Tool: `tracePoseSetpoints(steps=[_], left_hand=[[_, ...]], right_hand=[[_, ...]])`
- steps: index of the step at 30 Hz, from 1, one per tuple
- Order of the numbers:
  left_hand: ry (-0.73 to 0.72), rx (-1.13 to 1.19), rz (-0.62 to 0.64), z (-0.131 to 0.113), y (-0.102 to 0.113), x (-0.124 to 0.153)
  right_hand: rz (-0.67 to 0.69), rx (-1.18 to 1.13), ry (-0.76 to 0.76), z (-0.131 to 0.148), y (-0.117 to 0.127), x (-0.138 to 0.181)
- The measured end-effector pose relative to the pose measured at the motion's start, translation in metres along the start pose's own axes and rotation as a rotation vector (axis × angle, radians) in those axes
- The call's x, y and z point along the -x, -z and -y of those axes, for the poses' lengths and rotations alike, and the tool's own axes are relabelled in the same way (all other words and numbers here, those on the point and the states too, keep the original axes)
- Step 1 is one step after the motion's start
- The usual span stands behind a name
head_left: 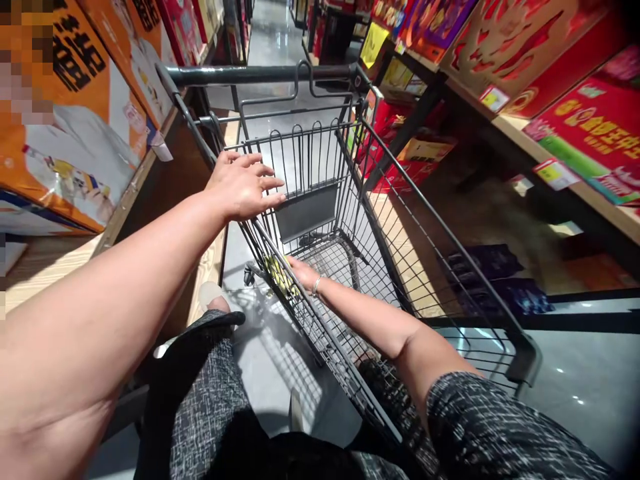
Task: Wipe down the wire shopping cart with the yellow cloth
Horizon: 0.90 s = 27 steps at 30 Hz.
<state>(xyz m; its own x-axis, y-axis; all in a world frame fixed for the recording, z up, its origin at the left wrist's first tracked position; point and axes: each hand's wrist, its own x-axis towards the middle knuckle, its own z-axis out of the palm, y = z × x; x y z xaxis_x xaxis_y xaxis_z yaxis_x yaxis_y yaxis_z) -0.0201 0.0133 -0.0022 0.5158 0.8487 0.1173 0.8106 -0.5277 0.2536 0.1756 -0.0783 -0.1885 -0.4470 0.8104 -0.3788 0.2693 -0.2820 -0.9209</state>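
A grey wire shopping cart [437, 213] stands in front of me, its handle bar at the far end. My left hand [244, 185] lies over the cart's left top rim, fingers spread and holding nothing. My right hand [303, 275], with a thin bracelet at the wrist, reaches down inside the basket. It is at a yellow item [281, 275] with dark markings, seen through the left side mesh. The hand appears closed on this item, though the rim and wires hide most of the fingers. What kind of item it is cannot be made out.
Orange boxes [75, 153] line a wooden shelf close on the left. Red gift boxes [595, 127] fill the right shelf, with dark blue packs [505, 293] lower down. A shiny grey aisle floor [273, 33] runs ahead. My legs are close to the cart.
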Motion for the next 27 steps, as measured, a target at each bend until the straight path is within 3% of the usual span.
tracePoseSetpoints(steps=[3, 6, 10, 13, 16, 19, 21, 24, 27], left_hand=[[0.017, -0.029, -0.015, -0.006, 0.003, 0.002], [0.062, -0.071, -0.023, -0.021, 0.01, 0.004], [0.022, -0.105, 0.068, -0.054, 0.011, 0.012], [-0.094, -0.052, 0.071, -0.068, 0.001, 0.018], [-0.124, -0.003, 0.032, -0.066, -0.011, 0.02], [-0.129, -0.003, 0.014, -0.06, -0.017, 0.017], [-0.131, -0.014, -0.005, -0.056, -0.02, 0.015], [-0.143, -0.019, -0.041, -0.052, -0.024, 0.013], [-0.152, -0.017, -0.062, -0.048, -0.029, 0.012]], right_hand=[[0.005, -0.041, 0.154, 0.022, 0.01, 0.002], [-0.068, 0.191, 0.215, 0.005, 0.013, 0.012], [-0.129, 0.782, -0.04, -0.056, 0.036, 0.038], [-0.167, 1.107, -0.241, -0.09, 0.08, 0.059], [-0.218, 1.362, -0.368, -0.099, 0.128, 0.072], [-0.227, 1.516, -0.421, -0.086, 0.163, 0.075], [-0.226, 1.588, -0.363, -0.065, 0.178, 0.073], [-0.275, 1.709, -0.205, -0.018, 0.196, 0.072], [-0.447, 1.774, -0.078, 0.042, 0.214, 0.08]])
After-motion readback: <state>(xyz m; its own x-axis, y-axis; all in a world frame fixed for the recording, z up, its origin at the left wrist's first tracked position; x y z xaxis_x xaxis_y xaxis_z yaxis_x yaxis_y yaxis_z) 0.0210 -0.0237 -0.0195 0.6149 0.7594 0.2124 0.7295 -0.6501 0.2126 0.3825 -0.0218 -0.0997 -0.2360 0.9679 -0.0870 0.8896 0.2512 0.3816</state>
